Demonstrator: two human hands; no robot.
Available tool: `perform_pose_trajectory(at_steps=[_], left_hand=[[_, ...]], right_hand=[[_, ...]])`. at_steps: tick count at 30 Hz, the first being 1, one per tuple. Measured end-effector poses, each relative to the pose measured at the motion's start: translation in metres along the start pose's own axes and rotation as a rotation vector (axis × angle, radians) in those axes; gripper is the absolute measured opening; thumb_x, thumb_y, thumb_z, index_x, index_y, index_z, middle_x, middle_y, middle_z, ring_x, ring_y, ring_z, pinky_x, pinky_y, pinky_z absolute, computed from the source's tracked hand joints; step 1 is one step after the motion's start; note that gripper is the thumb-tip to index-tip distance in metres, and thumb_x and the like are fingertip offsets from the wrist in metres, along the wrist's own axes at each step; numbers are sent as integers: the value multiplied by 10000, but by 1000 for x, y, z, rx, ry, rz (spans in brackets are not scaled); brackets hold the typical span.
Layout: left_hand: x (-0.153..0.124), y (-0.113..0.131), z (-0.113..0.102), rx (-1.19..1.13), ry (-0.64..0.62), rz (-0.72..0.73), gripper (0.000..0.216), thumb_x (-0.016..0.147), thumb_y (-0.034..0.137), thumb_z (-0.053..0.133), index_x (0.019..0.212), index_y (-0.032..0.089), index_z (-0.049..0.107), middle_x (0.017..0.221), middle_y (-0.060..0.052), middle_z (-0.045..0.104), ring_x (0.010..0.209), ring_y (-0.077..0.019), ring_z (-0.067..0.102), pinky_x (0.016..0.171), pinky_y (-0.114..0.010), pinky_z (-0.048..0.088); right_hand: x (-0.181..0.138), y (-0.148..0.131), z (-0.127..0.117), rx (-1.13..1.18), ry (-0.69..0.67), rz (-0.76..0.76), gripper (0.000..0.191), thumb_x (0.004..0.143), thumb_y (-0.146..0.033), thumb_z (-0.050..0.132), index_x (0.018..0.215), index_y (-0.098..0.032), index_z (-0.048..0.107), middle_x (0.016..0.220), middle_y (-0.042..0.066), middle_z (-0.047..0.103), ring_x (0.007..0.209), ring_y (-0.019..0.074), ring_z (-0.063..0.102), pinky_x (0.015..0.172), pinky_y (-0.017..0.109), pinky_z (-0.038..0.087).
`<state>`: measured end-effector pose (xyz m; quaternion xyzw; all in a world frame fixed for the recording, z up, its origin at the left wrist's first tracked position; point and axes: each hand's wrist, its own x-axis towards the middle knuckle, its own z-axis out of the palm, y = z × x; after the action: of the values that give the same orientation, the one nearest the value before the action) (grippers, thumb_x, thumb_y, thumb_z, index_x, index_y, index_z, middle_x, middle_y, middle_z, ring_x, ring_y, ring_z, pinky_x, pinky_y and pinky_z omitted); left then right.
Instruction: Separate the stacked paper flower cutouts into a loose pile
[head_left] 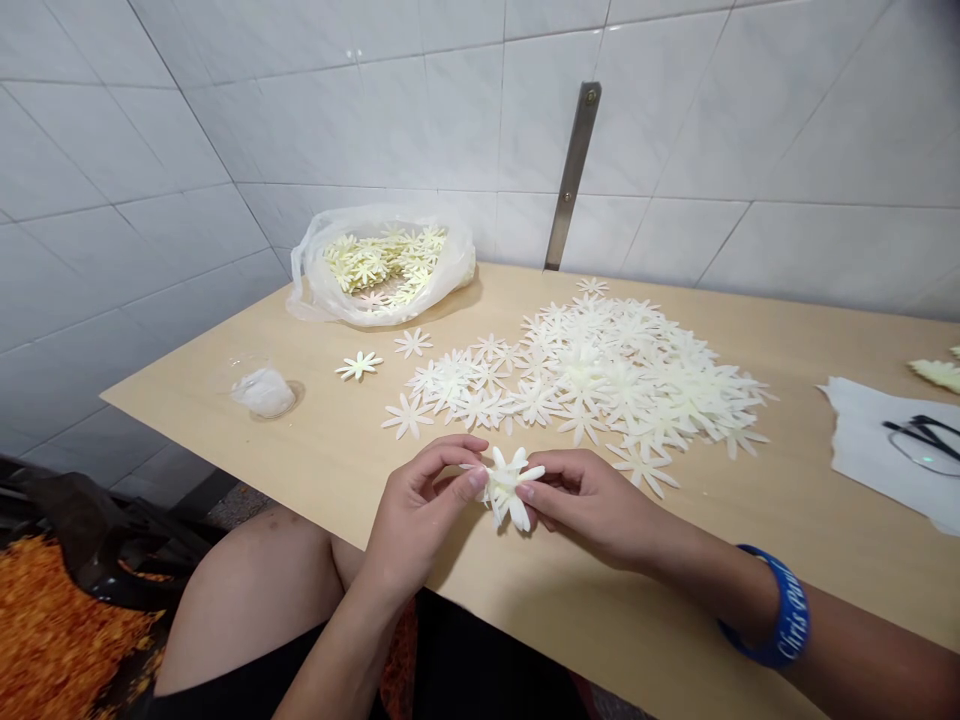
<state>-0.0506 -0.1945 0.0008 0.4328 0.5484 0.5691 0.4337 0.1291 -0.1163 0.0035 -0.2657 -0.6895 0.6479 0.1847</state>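
My left hand (420, 510) and my right hand (592, 500) meet over the near edge of the wooden table (525, 620). Both pinch one cream flower-shaped cutout (508, 485), its petals folded up between my fingertips. Just beyond my hands a wide heap of flat cream flower cutouts (600, 375) is spread over the tabletop. My right wrist wears a blue band (780, 620).
A clear plastic bag (379, 265) of yellower cutouts lies at the back left by the tiled wall. A small clear cup (262, 390) stands near the left edge. White paper (877, 450) with black scissors (926, 440) lies at the right. Orange petals (52, 640) cover the floor at the left.
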Motion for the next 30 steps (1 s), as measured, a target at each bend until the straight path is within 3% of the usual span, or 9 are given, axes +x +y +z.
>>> perform_pose_trajectory(at_steps=[5, 8, 10, 12, 15, 18, 20, 26, 30], left_hand=[[5, -4, -3, -133, 174, -88, 221, 800, 377, 671, 826, 184, 567, 610, 33, 579, 602, -102, 541, 617, -212, 443], [16, -1, -6, -64, 228, -94, 268, 777, 378, 689, 908, 189, 552, 565, 52, 557, 571, -103, 533, 600, -208, 432], [25, 5, -8, 77, 259, -11, 319, 770, 363, 690, 1016, 202, 566, 693, 12, 632, 690, -147, 603, 671, -252, 476], [30, 11, -8, 296, 303, 168, 316, 770, 336, 683, 1055, 217, 617, 982, -60, 667, 957, -210, 619, 840, -331, 489], [27, 19, -2, 552, 241, 378, 157, 820, 311, 629, 915, 228, 724, 1194, -82, 598, 1171, -246, 525, 1025, -388, 399], [19, 21, 11, 559, 48, 321, 165, 833, 323, 621, 879, 247, 760, 1185, -83, 603, 1157, -250, 535, 1021, -391, 408], [16, 20, 17, 507, -4, 253, 150, 817, 322, 641, 842, 249, 770, 1195, -82, 604, 1172, -253, 529, 1021, -385, 410], [25, 26, 13, 200, 15, 32, 145, 733, 326, 715, 714, 187, 751, 1150, -104, 642, 1107, -256, 584, 904, -336, 489], [27, 35, 9, 168, 32, -27, 166, 676, 331, 752, 677, 167, 723, 1161, -112, 641, 1032, -253, 617, 807, -319, 526]], right_hand=[[1, 5, -1, 56, 46, 14, 283, 904, -374, 563, 728, -158, 614, 647, 10, 592, 590, 109, 508, 580, 235, 395], [2, 9, -3, 100, 82, -8, 308, 902, -405, 564, 721, -158, 600, 638, 5, 581, 558, 98, 488, 543, 230, 381], [3, 10, -4, 118, 123, -3, 336, 896, -429, 565, 697, -159, 587, 611, -2, 557, 527, 92, 475, 500, 223, 361], [4, 12, -5, 121, 171, 16, 363, 892, -448, 562, 671, -159, 574, 577, -11, 527, 501, 89, 466, 470, 218, 350], [5, 14, -5, 122, 212, 20, 371, 890, -463, 557, 677, -161, 575, 567, -13, 520, 496, 91, 470, 465, 217, 361], [4, 15, -4, 124, 202, -7, 367, 888, -473, 557, 692, -164, 579, 592, -7, 539, 509, 93, 479, 464, 215, 358], [4, 15, -3, 125, 192, -20, 366, 885, -474, 561, 690, -164, 577, 607, -4, 549, 518, 93, 482, 466, 214, 355], [3, 14, -4, 162, 189, -12, 339, 875, -464, 583, 721, -162, 580, 618, -7, 561, 518, 85, 489, 470, 203, 360], [4, 15, -5, 187, 178, -22, 356, 878, -476, 575, 721, -156, 591, 613, -1, 565, 515, 87, 498, 463, 205, 370]])
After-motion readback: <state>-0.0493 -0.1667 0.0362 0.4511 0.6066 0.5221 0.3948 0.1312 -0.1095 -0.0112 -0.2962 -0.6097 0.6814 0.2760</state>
